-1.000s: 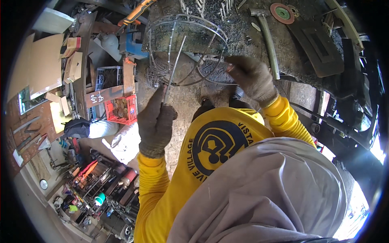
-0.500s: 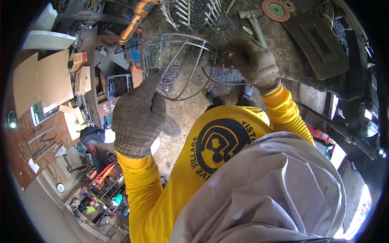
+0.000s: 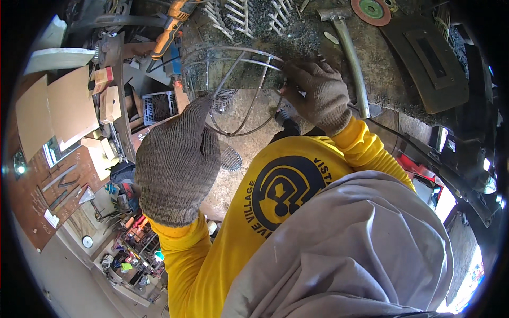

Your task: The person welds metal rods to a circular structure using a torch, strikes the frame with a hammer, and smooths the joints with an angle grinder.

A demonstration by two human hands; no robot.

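A round frame of bent metal rods (image 3: 229, 74), with curved rings joined by straight bars, stands tilted at the near edge of the workbench. My left hand (image 3: 177, 164), in a grey-brown knitted glove, holds the frame's left side; the thumb lies along it and the other fingers are mostly hidden. On the right, my gloved right hand (image 3: 321, 95) has its fingers closed around the frame's right rim. A hammer (image 3: 350, 61) lies just right of that hand, its handle pointing toward me.
Toothed metal pieces (image 3: 241, 18) lie at the bench's far side. An orange-and-black power tool (image 3: 172, 29) is at far left. A flap disc (image 3: 371, 10) and a dark welding shield (image 3: 427, 63) lie at right. Cardboard (image 3: 69, 108) and a crate (image 3: 159, 107) stand left.
My right hand has moved left and nearer from beside the hammer onto the frame's rim, uncovering the hammer handle. My left hand stays at the frame's left side.
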